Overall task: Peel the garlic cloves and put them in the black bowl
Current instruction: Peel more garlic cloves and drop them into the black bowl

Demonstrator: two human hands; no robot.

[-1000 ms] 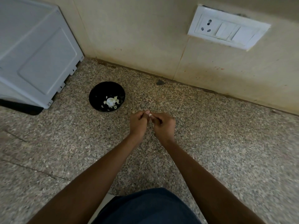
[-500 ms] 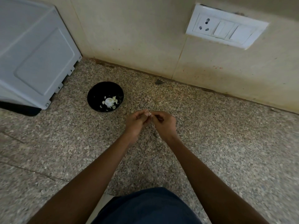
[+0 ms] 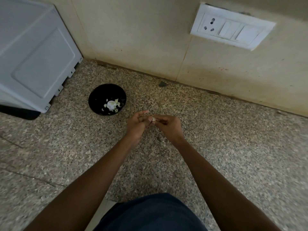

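A small black bowl (image 3: 100, 97) stands on the speckled granite counter (image 3: 233, 147), with pale garlic pieces (image 3: 112, 104) lying inside it. To its right, above the counter, my left hand (image 3: 137, 126) and my right hand (image 3: 170, 126) meet fingertip to fingertip. Between them they pinch one small whitish garlic clove (image 3: 154, 119). Most of the clove is hidden by the fingers.
A white appliance (image 3: 33, 52) sits at the back left, close to the bowl. The tiled wall (image 3: 150, 39) runs along the counter's far edge and carries a white socket and switch plate (image 3: 231, 25). A small dark speck (image 3: 162, 84) lies near the wall.
Both hands have stayed together on the clove, with only small finger movements. The view has shifted slightly.
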